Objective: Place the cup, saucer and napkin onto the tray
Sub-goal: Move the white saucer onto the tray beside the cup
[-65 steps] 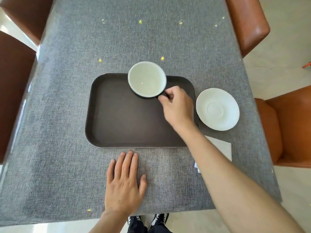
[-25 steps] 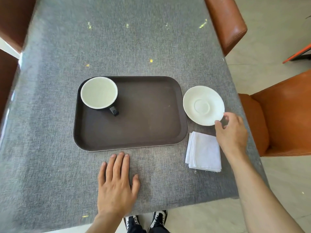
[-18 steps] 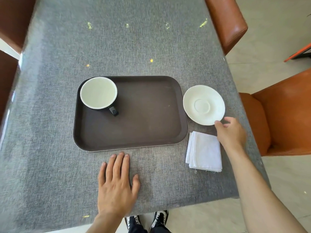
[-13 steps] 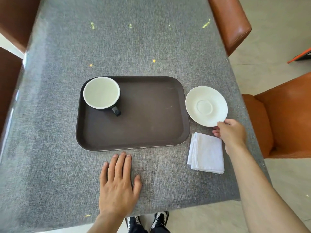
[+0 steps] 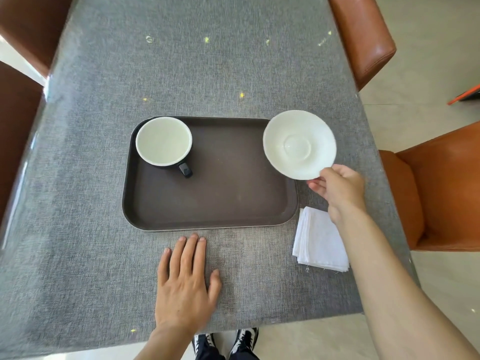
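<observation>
The dark brown tray (image 5: 223, 201) lies in the middle of the grey table. A black cup (image 5: 164, 140) with a white inside stands in the tray's far left corner, handle toward me. My right hand (image 5: 337, 188) pinches the near rim of the white saucer (image 5: 299, 144), which is lifted and hangs over the tray's far right edge. The folded white napkin (image 5: 320, 242) lies on the table, right of the tray's near right corner, partly under my right forearm. My left hand (image 5: 185, 281) rests flat on the table just in front of the tray, fingers spread.
The grey tablecloth (image 5: 207, 74) has small yellow specks at the far side. Brown leather chairs stand at the right (image 5: 441, 193), far right (image 5: 363, 35) and left (image 5: 18, 126). The table's near edge runs just behind my left wrist; my shoes (image 5: 246, 341) show below it.
My right hand took hold of the saucer's near rim, lifted it off the table and carried it left over the tray's right edge. Earlier it set the cup on the tray. My left hand stayed put.
</observation>
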